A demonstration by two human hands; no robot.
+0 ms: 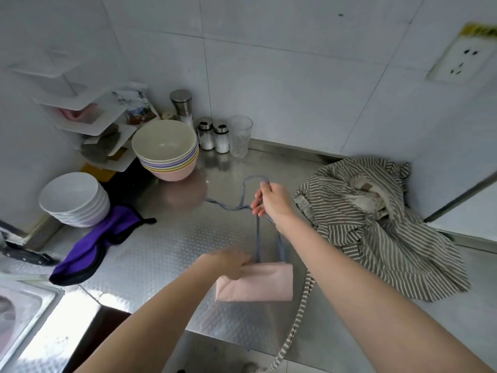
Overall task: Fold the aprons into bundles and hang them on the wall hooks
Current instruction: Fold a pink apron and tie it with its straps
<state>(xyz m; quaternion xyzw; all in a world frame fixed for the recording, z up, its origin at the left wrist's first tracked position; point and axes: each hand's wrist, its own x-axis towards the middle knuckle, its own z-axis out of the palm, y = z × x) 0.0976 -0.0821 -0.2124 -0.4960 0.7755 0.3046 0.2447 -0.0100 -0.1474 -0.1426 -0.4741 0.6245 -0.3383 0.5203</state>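
A pink apron (258, 282) is folded into a small rectangular bundle near the front of the steel counter (172, 238). My left hand (232, 263) grips the bundle's upper left corner. Blue-grey straps (258, 238) run up from the bundle to my right hand (270, 201), which holds them raised above the counter; a loose strap end loops away to the left. A brown-and-white striped apron (376, 224) lies crumpled at the right, one tie trailing off the front edge. A purple apron (99, 243) with black trim lies at the left. No wall hooks are visible.
Stacked coloured bowls (166, 149) and white bowls (75, 197) stand at the back left beside a corner shelf (88, 114). Shakers (213, 135), a grinder (182, 106) and a clear cup (240, 135) line the back wall. A sink (21, 305) sits front left; a socket (462, 57) upper right.
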